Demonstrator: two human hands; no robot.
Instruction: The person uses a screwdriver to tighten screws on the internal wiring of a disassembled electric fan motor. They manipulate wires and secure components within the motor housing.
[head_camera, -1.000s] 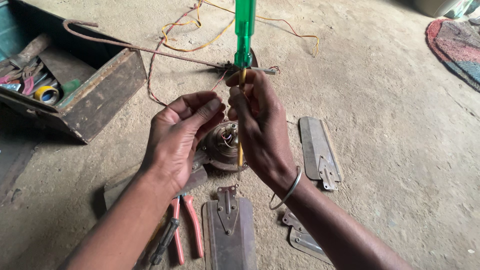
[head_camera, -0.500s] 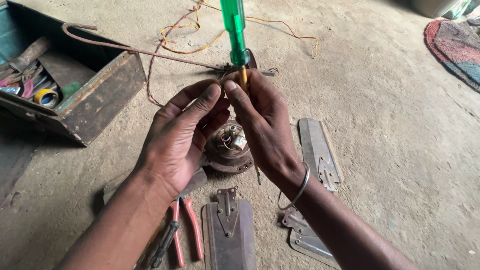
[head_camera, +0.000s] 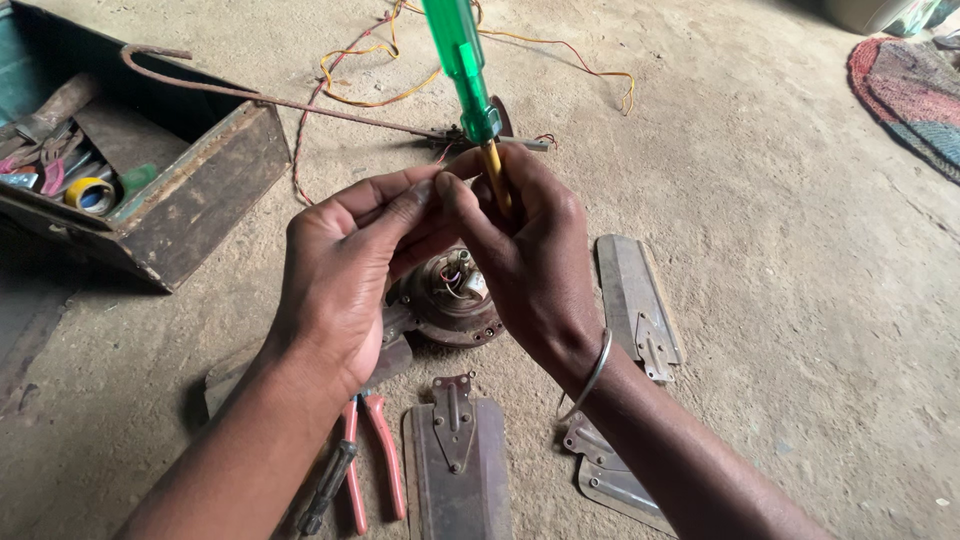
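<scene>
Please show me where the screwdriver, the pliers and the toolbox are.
screwdriver (head_camera: 458, 55), head view, on its green handle.
pliers (head_camera: 385, 455), head view, on a red grip.
toolbox (head_camera: 215, 180), head view, on its front wall.

You have no packages, labels, signs or screens in view here. Nothing on the floor or in the open box at your left shows a wrapper, a printed tag or a display that can be made out.

soft even daylight, faint shadows, sharp focus, slight wide-angle stretch at edges
</scene>
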